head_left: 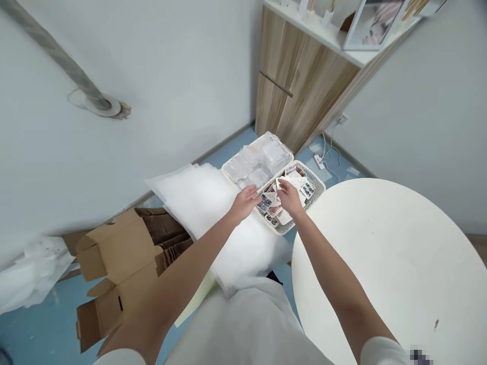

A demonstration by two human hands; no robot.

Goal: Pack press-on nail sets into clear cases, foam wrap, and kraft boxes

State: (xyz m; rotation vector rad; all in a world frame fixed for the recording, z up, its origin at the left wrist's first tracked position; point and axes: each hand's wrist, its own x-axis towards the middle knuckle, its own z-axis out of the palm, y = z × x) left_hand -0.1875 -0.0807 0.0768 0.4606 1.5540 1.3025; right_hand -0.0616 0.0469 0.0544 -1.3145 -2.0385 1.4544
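Note:
My right hand point(289, 198) reaches over a white plastic basket point(318, 191) full of small printed cards. Its fingertips are pinched on the edge of a small white card point(278, 184). Several cards beneath carry dark, bluish or reddish small items, such as the card with dark pieces point(307, 190) at the right. My left hand point(245, 204) is at the basket's left edge, fingers stretched out and apart, with nothing visible in it. Near its fingertips lies a card with bluish pieces point(265, 203). Too little detail shows to name what the cards carry.
Behind, a second white basket point(227, 166) holds clear plastic packets point(262, 159). White foam sheets point(236, 243) are stacked at the left, beside open cardboard boxes point(122, 248). A round white table point(380, 263) stands at the right. A wooden cabinet point(300, 66) and power strip point(318, 161) are beyond.

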